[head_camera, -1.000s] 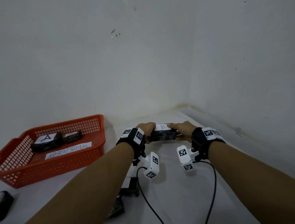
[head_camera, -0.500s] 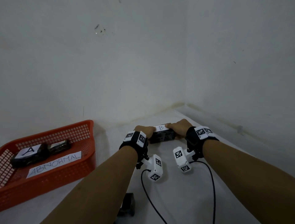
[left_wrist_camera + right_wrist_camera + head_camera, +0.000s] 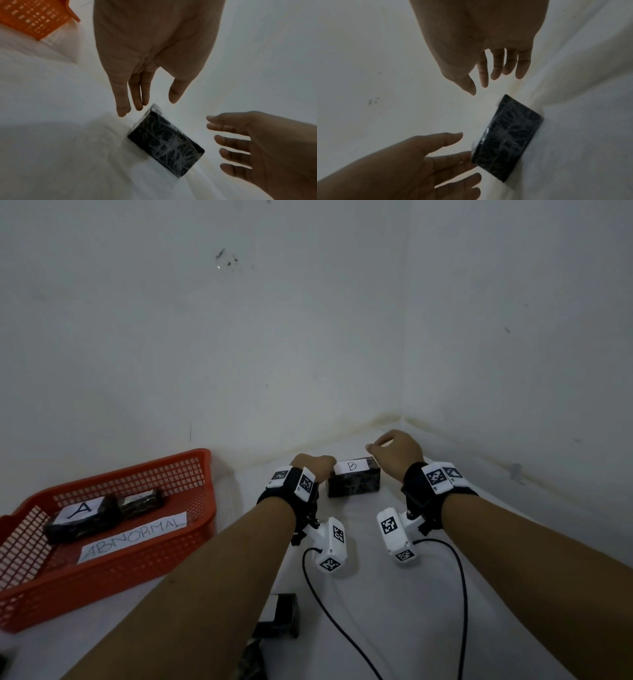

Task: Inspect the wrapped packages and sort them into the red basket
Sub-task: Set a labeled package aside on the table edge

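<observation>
A black film-wrapped package with a white "B" label (image 3: 354, 481) rests on the white surface near the wall corner. My left hand (image 3: 313, 465) is just left of it, fingers straight and off the wrap (image 3: 135, 100). My right hand (image 3: 392, 447) hovers above and right of it with relaxed, spread fingers (image 3: 494, 73), holding nothing. The same package shows lying free in the wrist views (image 3: 166, 142) (image 3: 506, 138). The red basket (image 3: 202, 474) stands at the left and holds a package labelled "A" (image 3: 80, 518) and a second dark package (image 3: 142, 501).
A paper strip reading "ABNORMAL" (image 3: 133, 537) lies in the basket. More dark packages (image 3: 282, 614) lie on the table under my left forearm. Two black cables (image 3: 460, 594) trail from the wrist cameras. White walls close the back and right.
Both hands have let go of package B, which now sits on the surface. My right hand has lifted up and to the right; my left has drawn back slightly.
</observation>
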The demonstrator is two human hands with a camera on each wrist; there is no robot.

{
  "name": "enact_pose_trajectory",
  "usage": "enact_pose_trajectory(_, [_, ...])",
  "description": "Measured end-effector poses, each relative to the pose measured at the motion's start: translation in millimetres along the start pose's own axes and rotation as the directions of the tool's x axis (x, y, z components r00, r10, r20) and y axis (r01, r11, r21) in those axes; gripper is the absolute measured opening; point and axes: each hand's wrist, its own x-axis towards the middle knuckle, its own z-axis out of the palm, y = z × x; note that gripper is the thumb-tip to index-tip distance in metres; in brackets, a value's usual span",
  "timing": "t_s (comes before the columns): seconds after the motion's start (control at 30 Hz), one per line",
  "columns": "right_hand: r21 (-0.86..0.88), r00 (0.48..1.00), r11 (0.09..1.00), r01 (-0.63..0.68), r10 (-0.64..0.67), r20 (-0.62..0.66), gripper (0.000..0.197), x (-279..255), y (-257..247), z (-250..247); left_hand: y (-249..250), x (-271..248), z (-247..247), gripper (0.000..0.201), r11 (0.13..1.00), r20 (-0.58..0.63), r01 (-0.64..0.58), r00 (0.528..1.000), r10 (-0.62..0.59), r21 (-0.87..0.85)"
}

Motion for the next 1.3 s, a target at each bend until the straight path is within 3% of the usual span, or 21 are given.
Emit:
enact_pose_trajectory(0.13, [-0.012, 0.993, 0.995, 0.096, -0.095, 0.076, 0.027, -19.8, -21.6, -1.3, 5.9, -28.1, -26.8, 0.028, 0.985, -0.034, -0.090, 0.995, 0.097, 0.149])
enact_pose_trajectory(0.37, [-0.115, 0.930, 0.947, 0.300, -0.264, 0.255, 0.065, -94.5, -68.9, 19.0, -14.4, -109.1, -100.8, 0.024, 0.913, 0.004, -0.216, 0.973, 0.229, 0.345])
enact_pose_trajectory(0.5, [-0.116, 0.854, 0.898, 0.424, -0.354, 0.381, 0.074, -146.4, -96.7, 35.1, -45.1, -160.6, -144.4, 0.056, 0.844, 0.025, -0.237, 0.966, 0.257, 0.481])
enact_pose_trajectory(0.63, [-0.083, 0.768, 0.876, 0.475, -0.367, 0.526, 0.080, -192.0, -120.1, 53.5, -77.6, -195.5, -185.3, 0.053, 0.807, 0.022, -0.191, 0.976, 0.216, 0.559])
enact_pose_trajectory(0.77, [0.017, 0.675, 0.847, 0.531, -0.435, 0.596, 0.066, -233.2, -132.0, 74.0, -109.1, -218.7, -213.9, 0.040, 0.755, 0.042, -0.146, 0.987, 0.155, 0.639])
enact_pose_trajectory(0.83, [0.041, 0.642, 0.843, 0.537, -0.440, 0.628, 0.061, -248.6, -133.5, 84.8, -122.1, -228.4, -220.7, 0.047, 0.727, 0.057, -0.126, 0.991, 0.119, 0.675])
enact_pose_trajectory(0.93, [-0.001, 0.604, 0.828, 0.561, -0.409, 0.684, 0.070, -260.9, -132.9, 99.9, -140.4, -235.4, -222.3, 0.060, 0.687, 0.106, -0.149, 0.989, 0.106, 0.711])
enact_pose_trajectory(1.13, [-0.196, 0.575, 0.759, 0.621, -0.271, 0.772, 0.073, -262.8, -129.2, 120.8, -157.5, -229.9, -205.6, 0.081, 0.655, 0.142, -0.165, 0.986, 0.088, 0.738])
enact_pose_trajectory(1.23, [-0.251, 0.589, 0.724, 0.642, -0.257, 0.766, 0.068, -259.5, -126.6, 128.1, -158.6, -226.0, -190.4, 0.070, 0.654, 0.170, -0.174, 0.983, 0.070, 0.736])
enact_pose_trajectory(1.3, [-0.269, 0.599, 0.713, 0.648, -0.260, 0.757, 0.053, -257.2, -124.6, 131.3, -158.9, -224.2, -184.0, 0.052, 0.662, 0.170, -0.166, 0.984, 0.059, 0.731])
